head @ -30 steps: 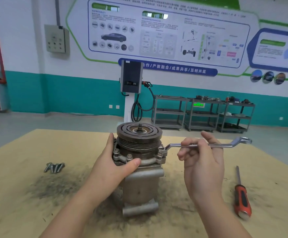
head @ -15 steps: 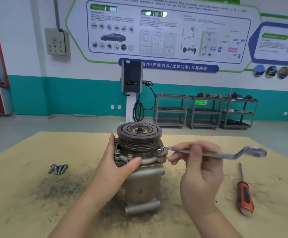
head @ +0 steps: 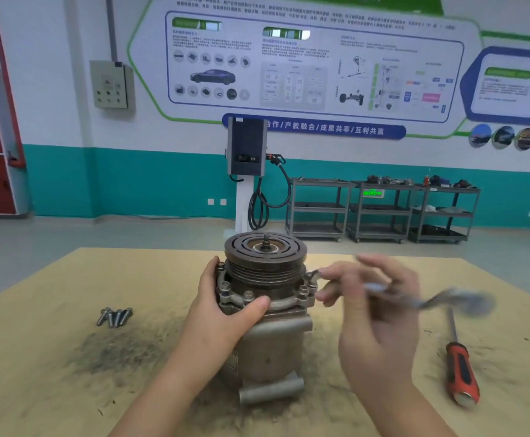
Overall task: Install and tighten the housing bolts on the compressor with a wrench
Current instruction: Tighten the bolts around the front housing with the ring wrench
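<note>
Standing upright at the centre of the worktop (head: 36,310), the compressor (head: 265,310) is braced by the left hand (head: 225,313), whose grip is curled round the flange with the thumb lying across its front. The right hand (head: 374,313), motion-blurred just right of the compressor, pinches the shank of the wrench (head: 415,299), whose near ring end sits at a housing bolt (head: 310,276) on the flange's right side. Four loose bolts (head: 115,316) lie well left of the compressor, and a red-handled screwdriver (head: 460,367) lies to its right, beyond the right hand.
</note>
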Motion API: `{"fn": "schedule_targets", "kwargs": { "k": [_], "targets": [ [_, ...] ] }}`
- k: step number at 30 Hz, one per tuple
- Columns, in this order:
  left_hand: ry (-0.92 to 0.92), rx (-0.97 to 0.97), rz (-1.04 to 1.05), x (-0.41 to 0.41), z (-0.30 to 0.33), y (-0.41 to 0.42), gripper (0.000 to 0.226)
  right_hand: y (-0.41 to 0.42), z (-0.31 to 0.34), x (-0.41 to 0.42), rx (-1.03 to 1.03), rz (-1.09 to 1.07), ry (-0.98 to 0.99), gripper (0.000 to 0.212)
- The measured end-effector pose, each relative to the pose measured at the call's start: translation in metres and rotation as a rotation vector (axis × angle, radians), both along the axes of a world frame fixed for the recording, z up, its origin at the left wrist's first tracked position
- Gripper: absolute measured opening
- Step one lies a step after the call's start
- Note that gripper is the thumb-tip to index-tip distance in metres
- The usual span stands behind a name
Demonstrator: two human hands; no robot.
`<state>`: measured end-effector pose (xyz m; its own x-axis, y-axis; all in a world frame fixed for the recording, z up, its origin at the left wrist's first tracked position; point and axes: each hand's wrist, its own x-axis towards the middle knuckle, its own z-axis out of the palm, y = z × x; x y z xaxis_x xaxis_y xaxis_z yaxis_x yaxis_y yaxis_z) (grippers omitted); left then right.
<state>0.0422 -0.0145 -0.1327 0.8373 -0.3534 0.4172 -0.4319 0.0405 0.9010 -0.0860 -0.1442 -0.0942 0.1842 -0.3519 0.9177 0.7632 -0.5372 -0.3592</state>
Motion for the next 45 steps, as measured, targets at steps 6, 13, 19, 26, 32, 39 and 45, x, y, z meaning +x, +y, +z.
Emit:
{"fn": "schedule_targets", "kwargs": {
  "k": [6,13,19,26,32,39,45],
  "targets": [
    [0.027,-0.026,-0.021,-0.007,0.006,0.003,0.133,-0.019,0.012,-0.002,0.709,0.328,0.057,0.021],
    [-0.006,-0.064,-0.019,-0.018,0.01,0.006,0.112,-0.024,0.012,0.005,0.821,0.493,0.179,0.02],
    [-0.12,-0.153,0.07,-0.025,0.012,0.009,0.051,-0.02,0.004,0.007,0.626,0.354,0.12,0.014],
    [-0.102,-0.356,0.076,-0.026,0.016,0.007,0.018,0.008,-0.02,0.008,-0.358,-0.168,0.037,0.009],
    [0.02,-0.298,0.052,-0.021,0.013,0.003,0.025,0.011,-0.017,0.006,-0.36,-0.138,0.024,0.021],
    [0.003,-0.231,0.035,-0.021,0.011,0.001,0.048,-0.011,0.006,0.002,0.571,0.275,0.025,0.018],
    [-0.041,-0.224,0.046,-0.022,0.009,0.001,0.047,-0.028,0.01,0.01,0.859,0.563,0.203,0.02]
  ]
}}
